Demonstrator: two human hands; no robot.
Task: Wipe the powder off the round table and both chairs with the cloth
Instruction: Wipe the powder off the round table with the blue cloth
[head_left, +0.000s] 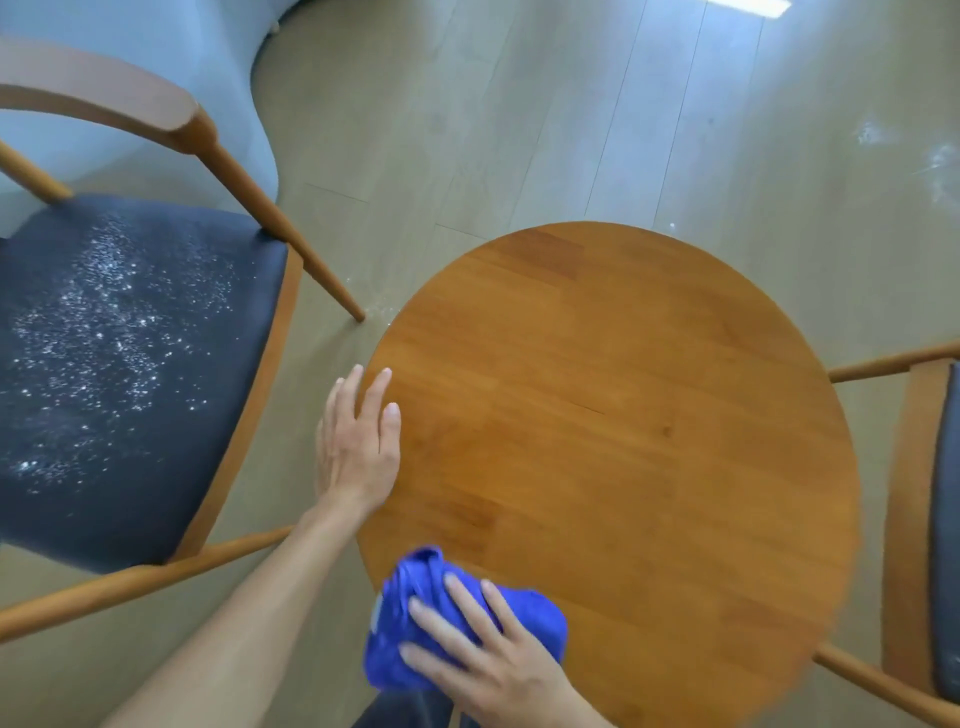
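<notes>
The round wooden table (623, 415) fills the middle of the view, and its top shows no powder. My right hand (488, 660) presses a bunched blue cloth (415, 597) flat against the table's near left edge, fingers straight. My left hand (358, 441) rests open with straight fingers on the table's left rim. To the left stands a wooden chair with a dark seat (130, 374), speckled with white powder. A second chair (930, 519) shows only partly at the right edge; its seat is mostly out of view.
White powder lies scattered on the pale wood floor at the far right (914, 156) and by the left chair's leg (379, 306). A light blue curved wall or furniture piece (156, 47) stands behind the left chair.
</notes>
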